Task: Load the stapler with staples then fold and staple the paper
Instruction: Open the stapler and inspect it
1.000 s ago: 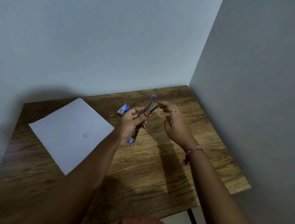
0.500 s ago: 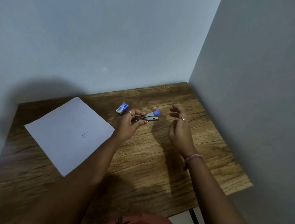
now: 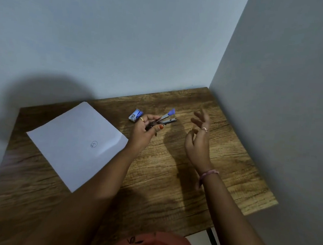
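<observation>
The left hand [image 3: 144, 129] gripped the stapler [image 3: 165, 119], its blue-tipped arm raised, while the right hand [image 3: 198, 143] hovered beside it, empty with fingers spread; the staple box [image 3: 136, 115] and paper [image 3: 76, 144] lay on the counter [image 3: 171, 178], left of both hands.

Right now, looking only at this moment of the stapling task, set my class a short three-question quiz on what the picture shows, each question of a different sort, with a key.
1. True or false: the sheet of paper lying on the table is already folded in half.
2. Which hand holds the stapler? A) left hand B) right hand C) neither
3. Fill in: the small blue staple box lies on the table just beyond the ____ hand.

Key
1. False: it lies flat and unfolded.
2. A; the right hand is open and empty.
3. left
</observation>
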A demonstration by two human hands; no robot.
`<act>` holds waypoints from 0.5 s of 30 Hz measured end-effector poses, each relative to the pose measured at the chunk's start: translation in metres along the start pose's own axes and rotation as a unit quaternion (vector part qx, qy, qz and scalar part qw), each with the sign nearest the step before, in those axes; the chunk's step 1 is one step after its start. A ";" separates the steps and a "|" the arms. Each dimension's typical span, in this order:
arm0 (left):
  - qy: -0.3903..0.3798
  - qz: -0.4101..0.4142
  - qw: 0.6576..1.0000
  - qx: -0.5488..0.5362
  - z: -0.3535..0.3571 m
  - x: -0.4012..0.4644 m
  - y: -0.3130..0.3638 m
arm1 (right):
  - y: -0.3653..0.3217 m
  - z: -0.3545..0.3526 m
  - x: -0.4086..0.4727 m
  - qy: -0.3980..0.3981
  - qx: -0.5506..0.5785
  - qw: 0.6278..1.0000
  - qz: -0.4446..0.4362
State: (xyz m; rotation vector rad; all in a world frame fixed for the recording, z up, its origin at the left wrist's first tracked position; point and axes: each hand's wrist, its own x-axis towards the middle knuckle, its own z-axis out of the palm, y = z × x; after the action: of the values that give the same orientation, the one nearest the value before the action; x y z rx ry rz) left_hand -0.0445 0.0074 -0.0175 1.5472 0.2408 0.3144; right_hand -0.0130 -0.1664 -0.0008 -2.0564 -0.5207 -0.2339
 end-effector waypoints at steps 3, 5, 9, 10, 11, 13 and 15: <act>0.010 -0.004 0.999 -0.034 0.004 0.001 0.005 | -0.003 0.000 0.003 -0.086 -0.067 0.994 -0.016; 0.017 -0.012 0.998 -0.054 0.004 0.001 0.007 | -0.006 -0.003 0.008 -0.067 -0.054 0.996 -0.029; 0.030 -0.033 0.994 -0.098 0.005 0.003 0.010 | -0.012 -0.009 0.017 -0.074 -0.041 0.995 -0.047; 0.029 -0.039 0.993 -0.109 0.005 0.002 0.010 | -0.012 -0.011 0.018 -0.122 -0.069 0.988 -0.064; 0.027 -0.044 0.991 -0.121 0.005 0.002 0.010 | -0.012 -0.012 0.019 -0.135 -0.077 0.985 -0.076; 0.030 -0.057 0.987 -0.150 0.006 0.001 0.010 | -0.017 -0.012 0.020 -0.089 -0.011 0.995 -0.050; 0.041 -0.077 0.976 -0.199 0.008 0.000 0.012 | -0.024 -0.013 0.022 -0.037 0.041 0.998 -0.028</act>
State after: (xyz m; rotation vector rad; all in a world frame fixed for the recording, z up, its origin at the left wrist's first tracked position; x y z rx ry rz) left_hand -0.0420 -0.0004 -0.0058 1.1149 0.3393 0.2855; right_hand -0.0035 -0.1606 0.0327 -1.9778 -0.6241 -0.1685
